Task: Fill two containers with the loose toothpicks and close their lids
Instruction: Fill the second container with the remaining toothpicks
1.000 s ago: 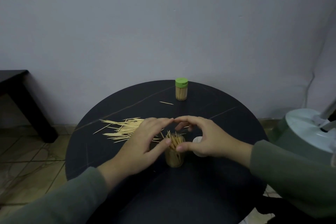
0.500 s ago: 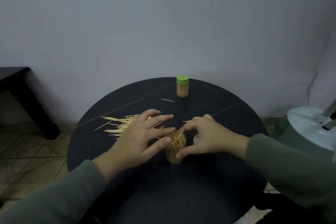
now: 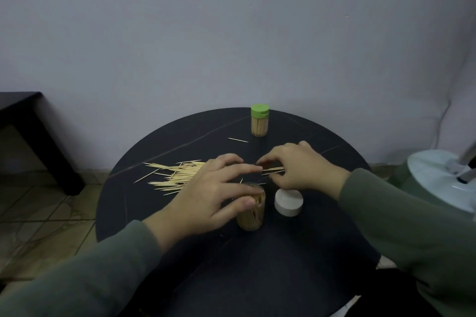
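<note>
An open clear container (image 3: 252,216) packed with toothpicks stands near the middle of the round black table (image 3: 257,265). My left hand (image 3: 211,195) reaches over it with fingers spread, and the thumb touches its side. Its white lid (image 3: 288,203) lies just to the right. Behind the lid, my right hand (image 3: 301,167) curls its fingers around a few toothpicks (image 3: 273,169) lying on the table. A pile of loose toothpicks (image 3: 175,175) lies to the left, partly under my left hand. A second container (image 3: 260,122), full and shut with a green lid, stands at the far edge.
One stray toothpick (image 3: 238,140) lies near the green-lidded container. A dark bench (image 3: 31,131) stands on the tiled floor to the left. A pale green and white appliance (image 3: 438,183) sits close to the table's right edge.
My right hand has left the open container and moved back onto toothpicks on the table, uncovering the white lid. My left hand stays at the container, thumb now on its side.
</note>
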A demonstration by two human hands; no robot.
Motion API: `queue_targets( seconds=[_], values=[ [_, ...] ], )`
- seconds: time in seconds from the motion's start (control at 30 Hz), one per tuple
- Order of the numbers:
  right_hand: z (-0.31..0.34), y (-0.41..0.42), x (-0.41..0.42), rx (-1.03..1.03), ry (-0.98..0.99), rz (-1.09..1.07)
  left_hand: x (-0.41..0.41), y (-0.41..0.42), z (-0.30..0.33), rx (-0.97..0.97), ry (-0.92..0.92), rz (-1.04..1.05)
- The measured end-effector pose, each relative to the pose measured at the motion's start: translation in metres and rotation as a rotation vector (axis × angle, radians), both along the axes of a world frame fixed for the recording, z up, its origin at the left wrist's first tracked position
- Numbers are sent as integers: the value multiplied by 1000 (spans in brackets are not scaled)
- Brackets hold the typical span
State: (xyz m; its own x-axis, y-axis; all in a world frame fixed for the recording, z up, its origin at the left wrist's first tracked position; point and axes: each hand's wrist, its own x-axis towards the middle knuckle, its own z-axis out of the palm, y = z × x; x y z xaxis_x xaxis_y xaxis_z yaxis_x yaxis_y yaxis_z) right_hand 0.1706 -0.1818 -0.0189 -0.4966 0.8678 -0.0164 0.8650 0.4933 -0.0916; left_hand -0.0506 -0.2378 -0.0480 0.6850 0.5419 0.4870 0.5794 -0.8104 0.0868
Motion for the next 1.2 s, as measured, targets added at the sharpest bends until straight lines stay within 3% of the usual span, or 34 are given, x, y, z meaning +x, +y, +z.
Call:
queue_targets(
  seconds=[0.17, 0.27, 0.4, 0.87, 1.1, 1.2],
  values=[
    [-12, 15, 2, 87, -177, -189, -3, 14, -1, -134, -278, 185],
    [-16, 23, 3, 110, -270, -245, -9, 30, -7, -237, -123, 427],
    [-18, 29, 2, 81, -270, -257, -5, 41, -17, -340, 113, 468],
    [-26, 47, -38, 109, -52, -86, -7, 58, -22, -324, 101, 521],
    [-33, 83, -72, 116, -111, -157, -52, 63, -21, -386, 51, 759],
    [-40, 94, -86, 134, -98, -179, -68, 63, -21, -411, 113, 834]
  ],
)
